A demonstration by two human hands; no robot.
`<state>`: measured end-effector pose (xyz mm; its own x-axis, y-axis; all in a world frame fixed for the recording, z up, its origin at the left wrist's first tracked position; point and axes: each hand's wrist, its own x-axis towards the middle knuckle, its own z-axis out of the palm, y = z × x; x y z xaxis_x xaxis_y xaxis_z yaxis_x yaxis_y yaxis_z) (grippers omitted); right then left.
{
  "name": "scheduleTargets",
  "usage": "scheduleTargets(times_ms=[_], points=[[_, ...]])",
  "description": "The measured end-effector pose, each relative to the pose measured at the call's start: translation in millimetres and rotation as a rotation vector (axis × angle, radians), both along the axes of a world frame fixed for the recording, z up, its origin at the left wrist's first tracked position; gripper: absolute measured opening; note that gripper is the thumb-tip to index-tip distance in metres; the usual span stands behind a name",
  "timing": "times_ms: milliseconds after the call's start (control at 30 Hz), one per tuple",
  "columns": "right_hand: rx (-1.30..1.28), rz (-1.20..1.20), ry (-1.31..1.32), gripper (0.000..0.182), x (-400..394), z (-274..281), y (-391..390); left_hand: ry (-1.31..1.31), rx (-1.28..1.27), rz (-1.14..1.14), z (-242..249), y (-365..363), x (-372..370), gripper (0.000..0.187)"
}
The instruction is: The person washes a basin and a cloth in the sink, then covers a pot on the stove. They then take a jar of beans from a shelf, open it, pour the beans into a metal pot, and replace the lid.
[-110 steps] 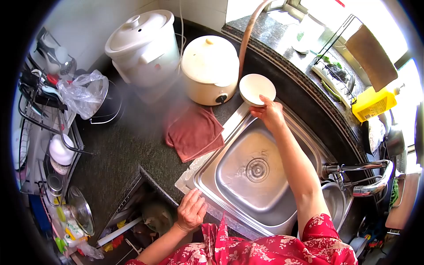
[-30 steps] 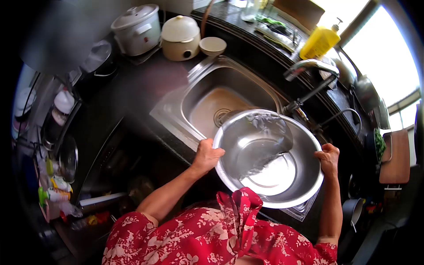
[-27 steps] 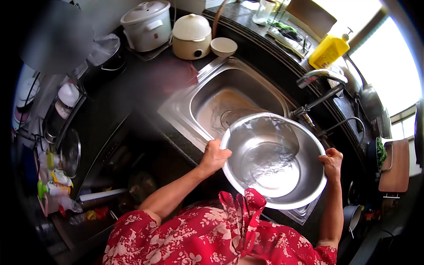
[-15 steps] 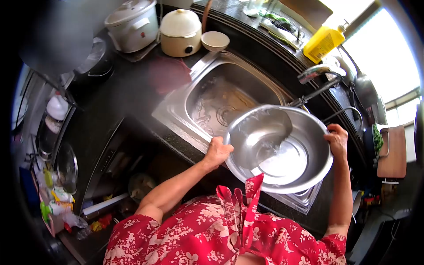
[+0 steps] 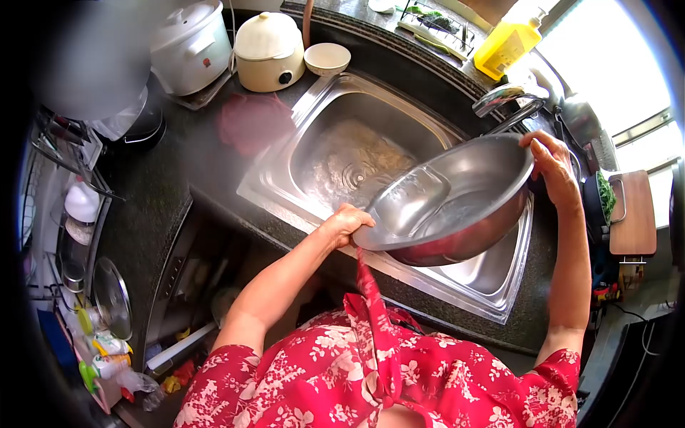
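Observation:
A large metal basin (image 5: 471, 192) is tilted to the left over the double sink, its right side raised. My left hand (image 5: 347, 224) is closed on its lower left rim. On the raised right rim, my right hand (image 5: 551, 162) grips with the fingers bent over the edge. Water runs inside the basin toward its left side. Below that side lies the left bowl of the stainless steel sink (image 5: 275, 182), where shallow water ripples around the drain (image 5: 352, 177). The basin partly covers the right sink bowl (image 5: 492, 267) and hides the faucet's lower part.
Behind the sink stands the faucet (image 5: 510, 96), with a yellow pump bottle (image 5: 508, 46) on the ledge. A cream cooker (image 5: 269, 57), a small bowl (image 5: 327, 58) and a white slow cooker (image 5: 189, 53) are at the back left. A reddish cloth (image 5: 253, 121) lies left of the sink.
The basin has tipped to the left, its right side lifted by my right hand, so its reddish underside shows. Water in the left sink bowl is more disturbed.

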<state>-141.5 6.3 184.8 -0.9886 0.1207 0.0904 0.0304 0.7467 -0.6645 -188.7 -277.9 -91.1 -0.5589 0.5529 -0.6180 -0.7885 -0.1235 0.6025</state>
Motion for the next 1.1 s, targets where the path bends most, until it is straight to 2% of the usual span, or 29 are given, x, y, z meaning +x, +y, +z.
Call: scheduleTargets(times_ms=[33, 100, 133, 167, 200, 233, 267, 300, 433, 467, 567, 633, 667, 767, 833, 900, 933, 967, 1067, 1100], points=[[-0.054, 0.068, 0.016, 0.041, -3.7, 2.9, -1.7, 0.008, -0.003, -0.004, 3.6, -1.6, -3.2, 0.011], [-0.017, 0.187, 0.079, 0.039, -14.2, 12.6, -9.8, -0.026, -0.121, -0.249, 11.2, -4.1, -9.0, 0.01], [0.116, 0.085, 0.045, 0.039, -18.2, 20.5, -19.4, -0.102, -0.065, -0.346, 32.4, -12.5, -13.3, 0.009], [0.167, 0.016, 0.081, 0.04, -24.4, 19.1, -27.6, -0.19, 0.049, -0.252, 49.3, -16.2, -6.6, 0.011], [0.282, 0.038, 0.243, 0.041, -32.9, 13.1, -28.5, -0.221, 0.136, -0.234, 52.9, -15.2, -3.2, 0.01], [0.35, 0.022, 0.29, 0.042, -39.6, 13.1, -34.7, -0.215, 0.185, -0.243, 50.2, -11.5, -3.5, 0.009], [0.228, -0.039, 0.217, 0.044, -40.6, 16.1, -50.4, -0.184, 0.212, -0.254, 45.6, -8.0, -4.4, 0.008], [0.299, -0.102, 0.206, 0.045, -43.9, 17.2, -57.2, -0.156, 0.227, -0.256, 41.6, -5.7, -4.8, 0.007], [0.191, -0.01, 0.211, 0.051, -40.7, 9.3, -54.3, -0.018, 0.134, -0.271, 21.9, -5.3, -6.5, 0.005], [0.205, -0.01, 0.283, 0.049, -31.8, 6.3, -48.9, 0.031, 0.06, -0.299, 18.3, -5.9, -6.4, 0.005], [0.277, -0.086, 0.251, 0.045, 25.2, 7.9, -19.8, 0.172, -0.169, -0.405, 21.6, -7.0, -6.2, 0.008], [0.092, -0.091, 0.257, 0.04, 71.7, 11.4, 7.0, 0.205, -0.176, -0.374, 39.6, 2.7, -1.2, 0.01], [0.068, -0.173, 0.214, 0.037, 97.4, 7.5, 25.9, 0.204, -0.161, -0.335, 52.5, 14.0, 3.6, 0.012], [0.086, -0.39, 0.152, 0.03, 171.1, -25.4, 84.2, 0.482, -0.159, -0.338, 79.0, 55.7, 19.0, 0.013], [-0.182, -0.595, 0.015, 0.019, 217.3, -66.4, 113.1, 0.587, -0.235, -0.343, 95.5, 89.6, 32.9, 0.012], [-0.351, -0.812, 0.023, 0.01, 245.8, -108.1, 130.1, 0.701, -0.15, -0.379, 82.8, 119.2, 40.0, 0.017], [-0.262, -0.867, 0.069, 0.009, 254.4, -128.1, 132.9, 0.82, -0.176, -0.328, 63.3, 137.1, 43.4, 0.013], [-0.177, -0.914, 0.117, 0.009, 258.5, -149.0, 134.9, 0.966, -0.202, -0.315, 68.7, 147.7, 48.3, 0.018], [-0.092, -0.896, 0.25, 0.009, 268.3, -209.6, 161.7, 1.106, -0.271, -0.181, 31.7, 177.3, 48.1, 0.021], [-0.111, -0.894, 0.26, 0.01, 266.3, -222.6, 168.1, 1.139, -0.382, -0.217, -6.8, 188.4, 39.7, 0.027]])
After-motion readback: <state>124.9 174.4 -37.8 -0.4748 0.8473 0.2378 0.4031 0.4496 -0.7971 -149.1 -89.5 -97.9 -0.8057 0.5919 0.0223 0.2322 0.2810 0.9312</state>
